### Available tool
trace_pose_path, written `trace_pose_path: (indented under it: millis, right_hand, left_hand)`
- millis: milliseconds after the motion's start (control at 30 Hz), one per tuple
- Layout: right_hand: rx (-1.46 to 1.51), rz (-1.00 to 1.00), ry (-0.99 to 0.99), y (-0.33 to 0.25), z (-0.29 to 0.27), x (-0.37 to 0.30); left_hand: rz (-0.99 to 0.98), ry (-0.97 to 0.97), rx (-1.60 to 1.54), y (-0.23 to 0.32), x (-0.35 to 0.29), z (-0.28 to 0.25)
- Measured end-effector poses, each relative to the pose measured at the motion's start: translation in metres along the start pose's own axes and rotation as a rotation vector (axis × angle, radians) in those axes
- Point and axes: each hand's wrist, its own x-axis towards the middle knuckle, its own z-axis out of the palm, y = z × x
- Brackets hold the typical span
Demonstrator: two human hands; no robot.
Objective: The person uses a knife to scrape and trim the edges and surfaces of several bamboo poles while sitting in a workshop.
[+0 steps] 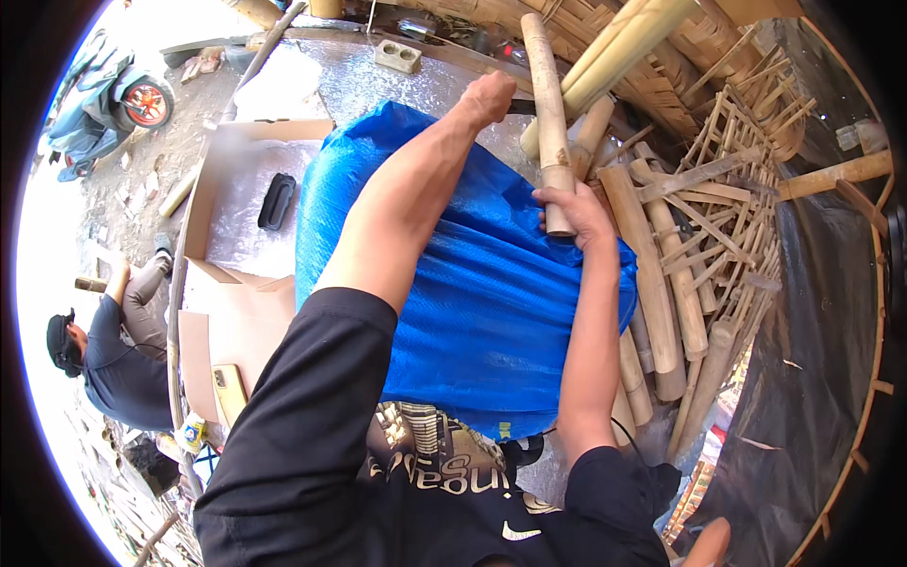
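A length of bamboo pole (542,85) stands nearly upright over the blue tarp (472,312) spread across my lap. My right hand (581,213) is wrapped round its lower end, just above the open cut rim. Farther off, to the left of the pole, my left hand (489,99) is closed in a fist on a dark-bladed knife (521,108). Its blade points right and meets the pole's left side or passes behind it; which one I cannot tell. The knife's handle is hidden inside the fist.
Cut bamboo pieces (652,283) and a bamboo-strip frame (732,189) lie at right. A cardboard box (203,213) holding a black case (277,201), a phone (229,392) and a concrete block (398,57) are left and far. A seated person (123,378) and motorcycle (104,113) are beyond.
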Motion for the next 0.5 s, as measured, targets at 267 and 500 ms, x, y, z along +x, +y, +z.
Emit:
trace_pose_path:
  millis: [267,500]
  right_hand:
    - [-0.228,-0.583,0.429,-0.046,0.006,-0.034]
    - [-0.773,-0.246,0.546,0.012,-0.011,0.0]
  left_hand:
    - [0.0,0.033,-0.001,0.006,0.006,0.002]
    - [0.028,0.031,-0.034,0.01,0.007,0.003]
